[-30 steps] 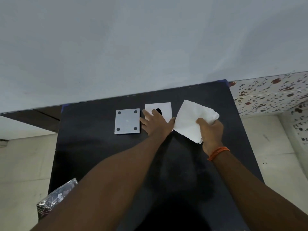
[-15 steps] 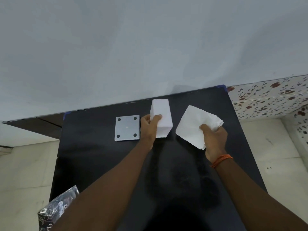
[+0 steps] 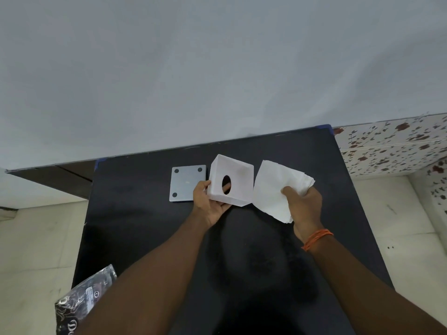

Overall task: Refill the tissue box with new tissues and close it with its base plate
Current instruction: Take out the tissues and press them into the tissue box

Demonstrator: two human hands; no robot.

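Note:
My left hand (image 3: 211,203) holds the white tissue box (image 3: 238,182) tilted off the black table (image 3: 150,228), its face with the oval hole turned toward me. A fingertip shows through that hole. My right hand (image 3: 303,206) grips a stack of white tissues (image 3: 273,189) just right of the box, nearly touching its edge. The grey square base plate (image 3: 187,183), with dark round pads at its corners, lies flat on the table to the left of the box.
A dark printed plastic packet (image 3: 82,303) lies at the table's near left corner. A pale wall rises behind the table's far edge. Flower-patterned tiles (image 3: 391,148) and light floor lie to the right.
My left hand lifted the box off the table and turned it, first onto its side, now with the holed face toward me. The tissue stack has stayed in my right hand.

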